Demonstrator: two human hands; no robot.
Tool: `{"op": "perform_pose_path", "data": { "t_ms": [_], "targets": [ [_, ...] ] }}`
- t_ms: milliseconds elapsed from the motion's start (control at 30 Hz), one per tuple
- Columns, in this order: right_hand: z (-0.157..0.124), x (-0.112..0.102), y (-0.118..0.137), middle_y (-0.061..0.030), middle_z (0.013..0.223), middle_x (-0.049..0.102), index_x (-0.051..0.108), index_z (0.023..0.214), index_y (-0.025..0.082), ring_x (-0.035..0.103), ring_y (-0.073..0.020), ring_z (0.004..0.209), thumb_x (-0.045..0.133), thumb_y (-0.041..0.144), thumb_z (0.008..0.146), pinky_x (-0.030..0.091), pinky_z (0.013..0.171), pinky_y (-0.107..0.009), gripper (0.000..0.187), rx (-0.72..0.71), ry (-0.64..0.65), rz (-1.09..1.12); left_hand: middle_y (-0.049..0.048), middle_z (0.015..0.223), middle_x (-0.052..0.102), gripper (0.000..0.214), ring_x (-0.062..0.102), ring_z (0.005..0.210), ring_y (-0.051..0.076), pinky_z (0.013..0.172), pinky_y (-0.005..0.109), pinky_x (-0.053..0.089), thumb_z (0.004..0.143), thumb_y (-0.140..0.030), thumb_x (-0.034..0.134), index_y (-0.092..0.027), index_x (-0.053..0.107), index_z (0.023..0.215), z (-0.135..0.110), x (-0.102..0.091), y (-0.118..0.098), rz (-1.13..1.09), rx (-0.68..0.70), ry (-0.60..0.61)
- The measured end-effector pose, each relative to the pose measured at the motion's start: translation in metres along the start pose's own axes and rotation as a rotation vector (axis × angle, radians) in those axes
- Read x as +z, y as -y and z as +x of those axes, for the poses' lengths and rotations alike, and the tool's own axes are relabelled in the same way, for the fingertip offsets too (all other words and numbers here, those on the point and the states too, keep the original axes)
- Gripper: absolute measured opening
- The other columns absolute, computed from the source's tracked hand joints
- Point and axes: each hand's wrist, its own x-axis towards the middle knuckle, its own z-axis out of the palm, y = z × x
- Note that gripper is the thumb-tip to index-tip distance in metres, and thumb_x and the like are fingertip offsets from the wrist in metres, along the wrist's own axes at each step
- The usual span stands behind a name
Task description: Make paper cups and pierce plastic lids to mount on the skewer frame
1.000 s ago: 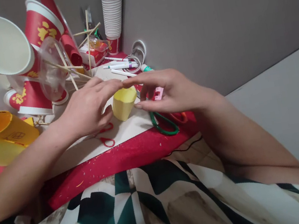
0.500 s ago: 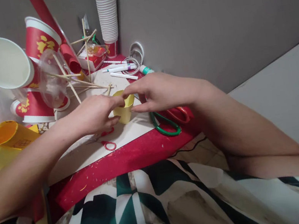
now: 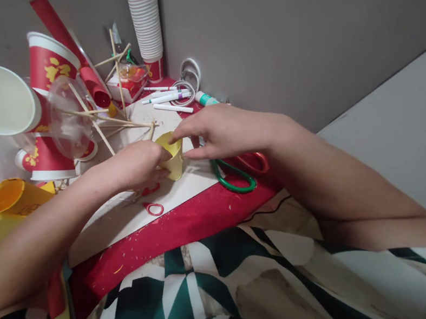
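Observation:
A small yellow paper cup (image 3: 176, 167) stands above the white board (image 3: 181, 199), its opening facing up. My left hand (image 3: 137, 164) pinches its left wall, with fingers over the rim and the thumb low on the outside. On the right side, my right hand (image 3: 218, 131) has its index fingertip at the rim and its thumb against the outer wall, the paper between them. Beneath that wrist lie green-handled scissors (image 3: 238, 189) and a red handle loop (image 3: 258, 162). Small red-handled scissors (image 3: 154, 208) rest on the board below my left hand.
Red paper cups (image 3: 51, 61), joined with wooden sticks (image 3: 124, 121), stand at the left. Behind are a tall cup stack (image 3: 147, 17), white pens (image 3: 169, 98), and a coiled cable (image 3: 190, 75). Yellow and orange paper tubes (image 3: 13, 194) sit far left. A grey wall (image 3: 295, 18) borders the table.
The view has shifted slightly. The yellow cup's rim looks rounder and its opening more visible. Both hands stay at its sides, the left fingers reaching a little further over the rim.

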Motion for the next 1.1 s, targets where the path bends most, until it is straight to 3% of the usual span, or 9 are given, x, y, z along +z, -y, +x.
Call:
{"op": "perform_pose_path", "data": {
  "t_ms": [100, 200, 333, 500, 667, 767, 967, 1033, 1100],
  "targets": [
    [-0.004, 0.003, -0.003, -0.0088, 0.119, 0.076, 0.070, 0.125, 0.019, 0.071, -0.0202, 0.088, 0.067, 0.030, 0.088, 0.055, 0.081, -0.035, 0.039, -0.051, -0.269, 0.178, 0.0063, 0.073, 0.070, 0.015, 0.053, 0.059, 0.017, 0.057, 0.028, 0.026, 0.084, -0.024, 0.068, -0.016, 0.077, 0.093, -0.004, -0.002, 0.001, -0.018, -0.008, -0.065],
    [-0.006, 0.007, -0.006, -0.0081, 0.138, 0.067, 0.057, 0.144, 0.026, 0.071, -0.0220, 0.100, 0.075, 0.037, 0.084, 0.059, 0.088, -0.038, 0.064, 0.000, -0.433, 0.354, 0.0055, 0.070, 0.067, 0.014, 0.051, 0.059, 0.016, 0.057, 0.028, 0.027, 0.085, -0.023, 0.069, -0.014, 0.076, 0.093, -0.011, -0.007, 0.000, -0.079, -0.040, -0.134],
    [-0.002, 0.024, -0.010, -0.0094, 0.164, 0.042, 0.022, 0.164, 0.035, 0.052, -0.0338, 0.140, 0.089, 0.045, 0.069, 0.052, 0.107, -0.050, 0.116, -0.012, -0.311, 0.521, 0.0036, 0.066, 0.066, 0.009, 0.051, 0.056, 0.014, 0.058, 0.026, 0.028, 0.085, -0.021, 0.072, -0.012, 0.073, 0.086, -0.022, -0.014, -0.006, -0.202, -0.079, -0.192],
    [0.007, 0.051, -0.003, -0.0077, 0.175, 0.013, 0.001, 0.166, 0.038, 0.035, -0.0371, 0.153, 0.087, 0.039, 0.072, 0.039, 0.120, -0.056, 0.127, -0.007, -0.196, 0.607, 0.0024, 0.064, 0.066, 0.006, 0.051, 0.054, 0.011, 0.057, 0.025, 0.029, 0.082, -0.015, 0.073, -0.011, 0.072, 0.078, -0.034, -0.017, -0.011, -0.332, -0.036, -0.258],
    [0.012, 0.060, 0.008, -0.0124, 0.173, 0.019, -0.009, 0.165, 0.033, 0.037, -0.0357, 0.152, 0.088, 0.039, 0.072, 0.039, 0.120, -0.054, 0.134, -0.022, -0.169, 0.702, -0.0007, 0.058, 0.061, 0.009, 0.048, 0.050, 0.009, 0.053, 0.024, 0.028, 0.082, -0.014, 0.073, -0.011, 0.070, 0.074, -0.049, -0.023, -0.011, -0.368, -0.007, -0.272],
    [0.012, 0.059, 0.011, -0.0112, 0.174, 0.013, -0.009, 0.165, 0.036, 0.036, -0.0350, 0.153, 0.089, 0.043, 0.070, 0.038, 0.121, -0.054, 0.137, -0.039, -0.163, 0.762, -0.0012, 0.059, 0.062, 0.005, 0.049, 0.050, 0.009, 0.051, 0.023, 0.028, 0.082, -0.013, 0.072, -0.011, 0.073, 0.078, -0.059, -0.030, -0.010, -0.391, 0.009, -0.299],
    [0.015, 0.062, 0.021, -0.0123, 0.172, 0.025, 0.007, 0.166, 0.033, 0.034, -0.0357, 0.154, 0.091, 0.045, 0.067, 0.037, 0.122, -0.056, 0.131, -0.004, -0.245, 0.772, -0.0017, 0.061, 0.063, 0.006, 0.052, 0.052, 0.009, 0.052, 0.023, 0.030, 0.083, -0.014, 0.070, -0.012, 0.075, 0.080, -0.073, -0.039, -0.006, -0.394, 0.055, -0.310],
    [0.017, 0.064, 0.025, -0.0145, 0.167, 0.035, 0.009, 0.166, 0.032, 0.046, -0.0345, 0.147, 0.091, 0.044, 0.067, 0.039, 0.120, -0.056, 0.128, -0.004, -0.280, 0.824, -0.0007, 0.065, 0.065, 0.007, 0.056, 0.056, 0.011, 0.055, 0.023, 0.035, 0.082, -0.018, 0.072, -0.013, 0.075, 0.086, -0.078, -0.038, -0.005, -0.403, 0.063, -0.377],
    [0.019, 0.064, 0.030, -0.0154, 0.164, 0.039, 0.012, 0.164, 0.033, 0.053, -0.0331, 0.141, 0.091, 0.044, 0.066, 0.043, 0.118, -0.054, 0.127, 0.017, -0.323, 0.881, 0.0034, 0.085, 0.072, 0.025, 0.062, 0.066, 0.013, 0.061, 0.024, 0.043, 0.084, -0.025, 0.074, -0.014, 0.074, 0.106, -0.084, -0.033, -0.005, -0.461, 0.105, -0.525]
  ]
}}
